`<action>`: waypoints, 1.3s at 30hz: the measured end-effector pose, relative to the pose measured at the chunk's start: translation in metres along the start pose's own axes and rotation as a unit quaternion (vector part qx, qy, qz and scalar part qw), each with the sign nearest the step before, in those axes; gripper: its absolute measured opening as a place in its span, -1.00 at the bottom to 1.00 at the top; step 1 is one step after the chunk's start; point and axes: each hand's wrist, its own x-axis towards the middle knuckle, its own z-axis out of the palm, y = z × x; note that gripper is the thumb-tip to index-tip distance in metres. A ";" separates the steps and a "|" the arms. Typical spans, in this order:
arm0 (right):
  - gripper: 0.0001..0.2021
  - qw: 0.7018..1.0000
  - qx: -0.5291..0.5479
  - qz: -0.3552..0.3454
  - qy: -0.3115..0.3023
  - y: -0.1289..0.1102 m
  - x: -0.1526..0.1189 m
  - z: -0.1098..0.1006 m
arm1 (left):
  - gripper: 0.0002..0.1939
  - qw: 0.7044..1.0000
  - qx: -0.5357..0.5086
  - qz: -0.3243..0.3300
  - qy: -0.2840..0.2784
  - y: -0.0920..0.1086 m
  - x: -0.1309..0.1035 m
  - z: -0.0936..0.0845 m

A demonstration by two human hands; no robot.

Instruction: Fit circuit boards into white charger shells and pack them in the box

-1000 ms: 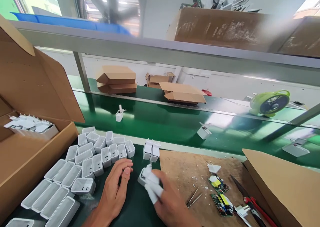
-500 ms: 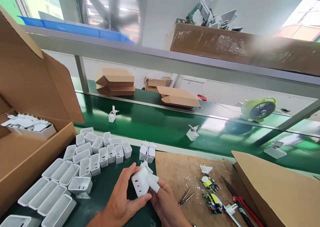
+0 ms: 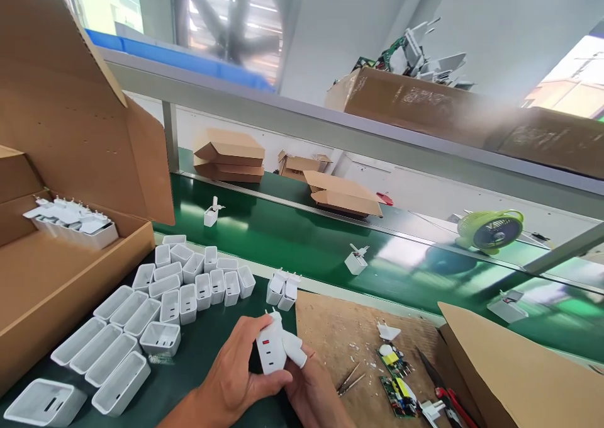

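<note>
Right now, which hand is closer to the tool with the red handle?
Right. The right hand holds the right side of the white casing, left of the red-handled tool. The left hand is farther left, on the casing's other side.

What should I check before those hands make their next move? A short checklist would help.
1. Left hand gripping the white casing: ok.
2. Right hand steadying it: ok, fingers at its right side.
3. Slotted face visible: ok, red-marked slot topmost.
4. Inside of the casing: cannot tell, hidden from view.
5. Brown board free of debris: not ok, white crumbs are scattered there.
6. Red-handled tool away from both hands: ok.
</note>
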 end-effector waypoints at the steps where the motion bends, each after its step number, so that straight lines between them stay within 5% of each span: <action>1: -0.63 0.999 -0.050 -0.016 0.005 -0.003 0.000 -0.008 | -0.34 1.000 -0.002 -0.001 -0.009 -0.001 -0.002 -0.002; 3: -0.65 0.975 -0.204 -0.081 0.046 -0.014 0.004 -0.029 | -0.34 0.999 0.014 -0.012 -0.032 -0.004 -0.005 -0.005; 6: -0.71 0.859 -0.443 -0.195 0.170 -0.036 0.016 -0.065 | -0.33 0.994 0.060 -0.056 -0.066 -0.008 0.005 -0.005; 8: -0.75 0.798 -0.510 -0.224 0.232 -0.048 0.026 -0.082 | -0.34 0.989 0.077 -0.101 -0.080 -0.011 0.021 0.003; 11: -0.84 0.772 -0.532 -0.232 0.259 -0.052 0.043 -0.089 | -0.22 0.978 0.086 -0.165 -0.095 -0.017 0.051 0.024; 17: -0.85 0.784 -0.531 -0.251 0.198 -0.031 0.062 -0.069 | -0.06 0.967 0.109 -0.199 -0.118 -0.035 0.080 0.052; 21: -0.80 0.812 -0.502 -0.246 0.168 -0.030 0.063 -0.071 | -0.05 0.964 0.133 -0.193 -0.127 -0.038 0.082 0.045; 27: -0.40 0.823 -0.499 -0.256 0.085 -0.051 0.060 -0.081 | -0.22 0.965 0.168 -0.142 -0.143 -0.030 0.092 0.029; 33: -0.64 0.812 -0.523 -0.260 -0.014 -0.067 0.063 -0.089 | -0.52 0.949 0.203 -0.116 -0.212 -0.026 0.103 0.016; 39: -0.74 0.827 -0.500 -0.256 -0.025 -0.066 0.080 -0.083 | -0.57 0.914 0.216 -0.125 -0.320 -0.026 0.132 0.008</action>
